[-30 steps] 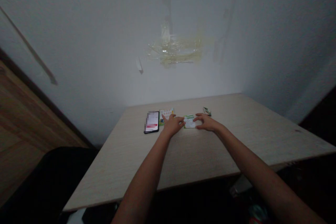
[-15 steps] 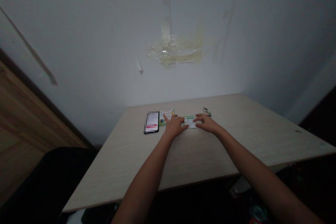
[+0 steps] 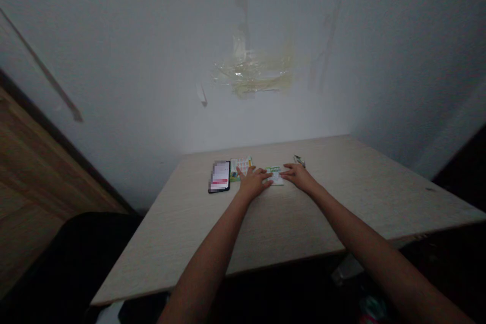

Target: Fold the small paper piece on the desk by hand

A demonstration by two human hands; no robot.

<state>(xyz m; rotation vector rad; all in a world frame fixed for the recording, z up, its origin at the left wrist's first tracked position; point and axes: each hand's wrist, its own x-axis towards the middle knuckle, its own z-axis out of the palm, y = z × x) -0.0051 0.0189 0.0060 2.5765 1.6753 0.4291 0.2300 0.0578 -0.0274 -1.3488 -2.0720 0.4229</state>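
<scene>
A small white and green printed paper (image 3: 276,177) lies flat on the table between my two hands. Spread out, the fingers of my left hand (image 3: 252,182) touch the paper's left side, while its thumb side lies over a colourful printed sheet (image 3: 243,163). My right hand (image 3: 299,177) rests at the paper's right edge with its fingers stretched toward it. A phone (image 3: 220,176) with a lit screen lies just left of the printed sheet. Behind my right hand is a small crumpled scrap (image 3: 299,160), partly covered.
The pale wooden table (image 3: 288,228) meets a wall with yellowed tape (image 3: 261,78) stuck on it. A wooden panel (image 3: 26,182) and a dark shape (image 3: 68,258) stand at the left. Below the front edge, several dim objects are hard to make out.
The fingers of my right hand have drawn closer together and shifted slightly at the paper's edge. My left hand has barely moved; phone and printed sheet stay in place.
</scene>
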